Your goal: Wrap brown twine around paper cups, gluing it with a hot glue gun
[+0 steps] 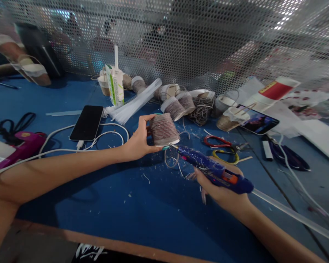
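My left hand (138, 142) grips a small cup wrapped in brownish-grey cord (164, 129), tilted on its side above the blue table. Its white edge faces down to the right. A loose loop of cord (171, 159) hangs below it. My right hand (222, 186) is wrapped around a dark blue hot glue gun (208, 164), with a long clear glue stick (290, 213) coming out of its back. The nozzle points left at the cup's lower right edge; whether it touches cannot be made out. Thin glue strands cover the gun's front.
Scissors with red and yellow handles (222, 146) lie right of the cup. Behind are a bundle of clear glue sticks (138, 102), several cord-wrapped cups and a drink carton (115, 86). A phone (87, 123) with a white cable lies left. A perforated metal screen (181, 44) stands behind.
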{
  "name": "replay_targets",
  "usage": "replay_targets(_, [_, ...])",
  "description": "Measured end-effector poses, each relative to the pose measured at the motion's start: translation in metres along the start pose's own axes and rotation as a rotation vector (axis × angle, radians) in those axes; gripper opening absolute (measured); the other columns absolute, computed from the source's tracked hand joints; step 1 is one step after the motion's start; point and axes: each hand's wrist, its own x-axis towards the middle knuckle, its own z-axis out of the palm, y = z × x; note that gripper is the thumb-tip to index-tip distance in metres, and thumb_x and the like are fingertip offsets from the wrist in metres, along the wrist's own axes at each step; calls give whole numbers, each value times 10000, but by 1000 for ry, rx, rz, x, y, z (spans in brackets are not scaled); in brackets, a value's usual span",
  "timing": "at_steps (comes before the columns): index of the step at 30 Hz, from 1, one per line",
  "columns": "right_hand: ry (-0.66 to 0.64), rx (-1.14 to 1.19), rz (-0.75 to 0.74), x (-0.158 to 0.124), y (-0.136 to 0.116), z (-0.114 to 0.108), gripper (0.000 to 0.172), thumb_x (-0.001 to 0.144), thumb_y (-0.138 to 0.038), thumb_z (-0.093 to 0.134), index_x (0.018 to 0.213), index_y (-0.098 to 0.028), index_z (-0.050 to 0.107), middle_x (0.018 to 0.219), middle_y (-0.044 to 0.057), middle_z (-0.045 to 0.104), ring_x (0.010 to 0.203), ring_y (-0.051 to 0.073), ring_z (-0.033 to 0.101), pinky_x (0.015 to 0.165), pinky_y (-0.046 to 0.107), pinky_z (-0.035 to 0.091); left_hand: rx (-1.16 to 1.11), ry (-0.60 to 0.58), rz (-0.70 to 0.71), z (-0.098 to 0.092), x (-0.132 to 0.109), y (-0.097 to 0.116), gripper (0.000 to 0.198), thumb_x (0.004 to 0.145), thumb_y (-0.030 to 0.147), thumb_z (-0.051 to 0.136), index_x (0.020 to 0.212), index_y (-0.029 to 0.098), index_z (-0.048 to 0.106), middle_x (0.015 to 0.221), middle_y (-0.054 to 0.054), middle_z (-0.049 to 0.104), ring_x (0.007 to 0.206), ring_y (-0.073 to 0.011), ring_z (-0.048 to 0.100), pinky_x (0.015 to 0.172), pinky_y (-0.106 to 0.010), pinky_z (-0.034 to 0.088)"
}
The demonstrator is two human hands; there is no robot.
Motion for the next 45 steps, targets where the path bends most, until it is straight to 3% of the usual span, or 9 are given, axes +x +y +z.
replay_targets(10, [3,-50,57,1,-3,1,260,739,-311,558,516,-246,443,447,-23,507,382,124,492,387,262,402,5,-7,14,0,0,-1,768,710,242,760,1252,236,216,1388,-146,338,1302,-329,515,1085,-578,493])
replay_targets(17, [5,-50,71,1,-1,0,245,736,-288,563,520,-245,455,483,-4,572,420,145,547,421,279,435,0,7,19,0,-1,-1,769,716,241,758,1259,248,213,1377,-127,351,1288,-305,525,1071,-535,519])
replay_targets(26, [53,33,68,0,4,-2,246,710,-236,594,528,-256,429,439,-40,478,372,120,450,373,271,384,-62,32,26,-1,-2,-3,786,724,262,777,1277,253,218,1370,-125,331,1300,-317,503,1039,-547,545])
replay_targets(45, [91,40,236,5,12,-1,212,665,-238,571,532,-264,408,436,-46,501,382,142,495,399,275,414,-116,54,72,0,-4,-8,751,741,368,771,1247,297,221,1369,-110,284,1235,-259,514,973,-458,561])
